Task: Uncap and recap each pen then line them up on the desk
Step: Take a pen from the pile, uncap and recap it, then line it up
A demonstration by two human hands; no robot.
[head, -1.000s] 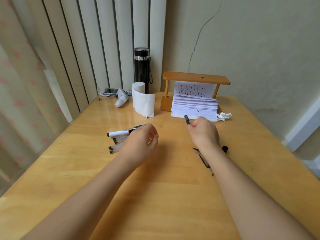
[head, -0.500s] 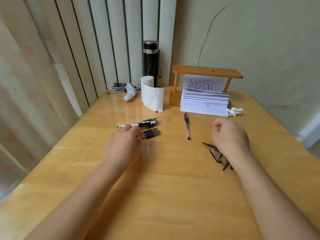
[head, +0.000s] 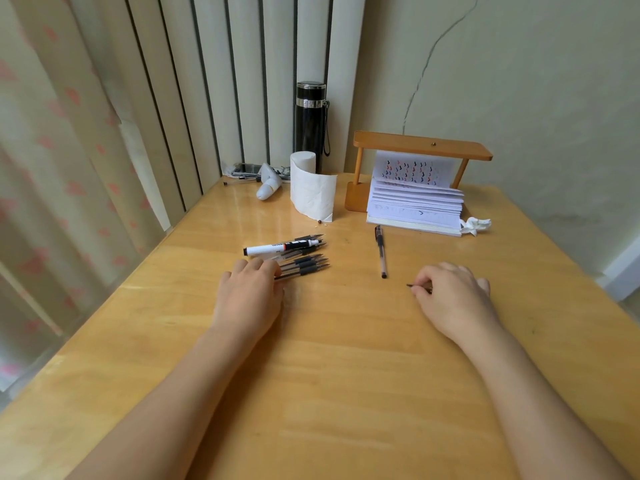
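Black flask [head: 310, 126], tissue roll [head: 311, 192], perhaps a notepad [head: 415, 209].

Views: one only, head-worn, wide-angle; nothing shared.
Vantage: above the near edge of the wooden desk [head: 332, 393], close over both forearms.
Facing: forward and down, toward the far corner where the vertical blinds [head: 214, 81] meet the cracked wall [head: 519, 71].
Distortion: desk edges splay outward.

The right hand [head: 453, 299] hides most of a dark cap [head: 414, 286].

Honey-yellow desk [head: 346, 358], black-gripped pens [head: 304, 268], white marker [head: 277, 248], black flask [head: 310, 126], pink-spotted curtain [head: 52, 168]
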